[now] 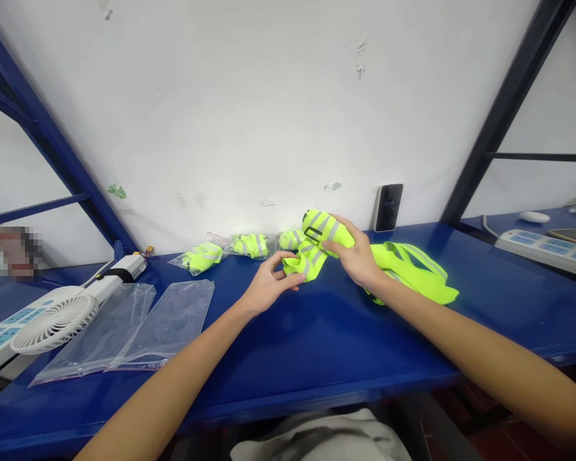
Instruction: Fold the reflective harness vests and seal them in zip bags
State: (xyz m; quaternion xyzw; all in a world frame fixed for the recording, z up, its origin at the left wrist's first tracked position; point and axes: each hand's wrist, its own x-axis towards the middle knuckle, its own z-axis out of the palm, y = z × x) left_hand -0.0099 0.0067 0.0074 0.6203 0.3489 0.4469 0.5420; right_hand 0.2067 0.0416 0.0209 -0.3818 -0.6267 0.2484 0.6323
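My right hand (356, 255) is closed round a rolled neon-yellow reflective strap (322, 227) with silver stripes and a dark buckle, held above the blue table. A loose length of the same strap hangs to the left, and my left hand (271, 282) pinches it between thumb and fingers. Beyond my right forearm lies an unrolled heap of neon-yellow reflective straps (415, 272), partly hidden by the arm. Behind my hands are a bagged yellow roll (252, 245), another bagged roll (203, 257) and a third roll (290, 240), close to the wall.
Flat clear plastic bags (173, 320) lie at the left of the blue table (288, 358). Beside them are a white handheld fan (60, 323) and a power strip (9, 320). A phone (388, 208) leans on the wall. A second power strip (547, 246) sits at right.
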